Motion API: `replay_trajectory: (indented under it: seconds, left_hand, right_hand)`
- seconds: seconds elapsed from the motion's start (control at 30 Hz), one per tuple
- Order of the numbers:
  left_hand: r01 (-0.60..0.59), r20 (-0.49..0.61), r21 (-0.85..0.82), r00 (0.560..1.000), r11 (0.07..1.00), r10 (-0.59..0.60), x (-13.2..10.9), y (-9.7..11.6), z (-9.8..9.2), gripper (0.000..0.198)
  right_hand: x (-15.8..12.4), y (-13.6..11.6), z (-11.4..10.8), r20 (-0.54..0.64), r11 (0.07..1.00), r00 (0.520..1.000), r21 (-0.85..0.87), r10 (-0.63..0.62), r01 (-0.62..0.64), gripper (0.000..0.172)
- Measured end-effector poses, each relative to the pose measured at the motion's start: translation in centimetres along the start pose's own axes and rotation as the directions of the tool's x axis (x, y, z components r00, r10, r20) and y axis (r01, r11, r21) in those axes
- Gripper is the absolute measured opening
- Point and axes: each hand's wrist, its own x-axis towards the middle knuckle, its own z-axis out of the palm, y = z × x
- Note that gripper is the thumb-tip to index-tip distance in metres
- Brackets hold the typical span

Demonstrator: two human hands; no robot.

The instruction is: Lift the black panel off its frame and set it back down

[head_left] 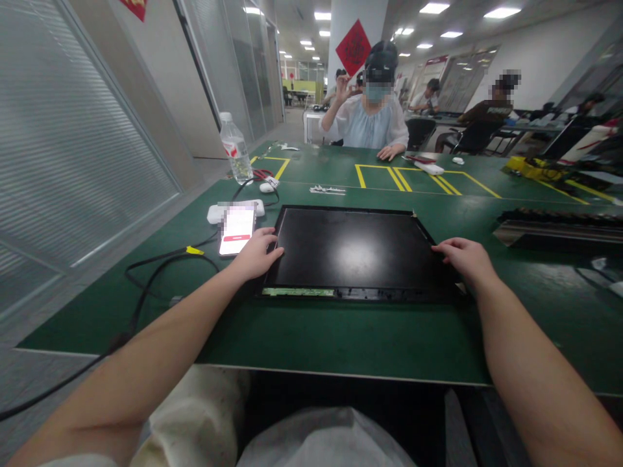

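A black LCD panel (316, 250) lies flat on the green tabletop in front of me, its dark glass reflecting a bright patch. Along its near edge a strip of green circuit board (298, 292) is exposed. My left hand (257, 253) grips the panel's left edge, thumb over the frame and fingers beside it. At the opposite edge, my right hand (462, 256) is closed on the frame, thumb and forefinger together; its other fingers are partly hidden. Just left of my left hand, a lit phone (237, 228) leans against a white object (214, 214).
A water bottle (236, 150), black cables (146, 285) and a white mouse-shaped object (268, 185) are at left. Small white pieces (328, 190) lie beyond the panel. Long dark strips (559, 230) lie at right. A masked person (372, 123) sits opposite.
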Motion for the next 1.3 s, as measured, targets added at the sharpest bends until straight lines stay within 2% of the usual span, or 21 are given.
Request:
replay_trajectory:
  seconds: [0.53, 0.87, 1.3]
  left_hand:
    - [0.008, 0.003, 0.002, 1.0, 1.0, -0.008, -0.13, 0.41, -0.06, 0.041]
    - [-0.019, 0.0, 0.043, 1.0, 0.999, 0.02, -0.02, 0.15, 0.2, 0.042]
    - [-0.043, -0.024, 0.02, 0.999, 0.999, 0.043, 0.18, -0.56, 0.47, 0.039]
  right_hand:
    - [-0.14, -0.38, -0.23, 0.013, 0.994, 0.999, -0.107, -0.035, 0.036, 0.015]
    - [0.59, 0.45, 0.02, -0.009, 0.994, 0.999, -0.1, -0.045, 0.044, 0.019]
    - [-0.05, -0.21, -0.05, -0.012, 0.996, 1.0, -0.081, -0.028, 0.027, 0.011]
